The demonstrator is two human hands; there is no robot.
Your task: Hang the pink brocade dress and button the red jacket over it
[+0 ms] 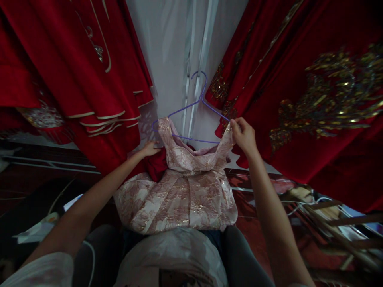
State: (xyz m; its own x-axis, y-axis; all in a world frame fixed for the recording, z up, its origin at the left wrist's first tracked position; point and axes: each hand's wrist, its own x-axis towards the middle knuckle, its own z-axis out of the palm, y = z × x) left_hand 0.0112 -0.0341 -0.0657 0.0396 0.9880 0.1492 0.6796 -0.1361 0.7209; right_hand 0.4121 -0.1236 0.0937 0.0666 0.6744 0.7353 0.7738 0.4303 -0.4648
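A pink and cream brocade dress (pixel 191 195) with gold threads hangs in front of me on a purple hanger (pixel 185 107). Its skirt spreads toward my lap. My right hand (pixel 243 135) pinches the right shoulder strap at the hanger's end. Beside the left strap is my left hand (pixel 150 148), its visible fingers stretched toward the dress. Dark red cloth (pixel 157 164) lies just below those fingers; whether they touch it I cannot tell. The hanger's hook is up against pale metal bars.
Red garments with pale trim (pixel 113 79) hang at left, and red garments with gold sequins (pixel 326 103) at right. Between them are upright metal bars (pixel 206 36) before a pale wall. A wooden rack (pixel 338 223) with cluttered items stands low at right.
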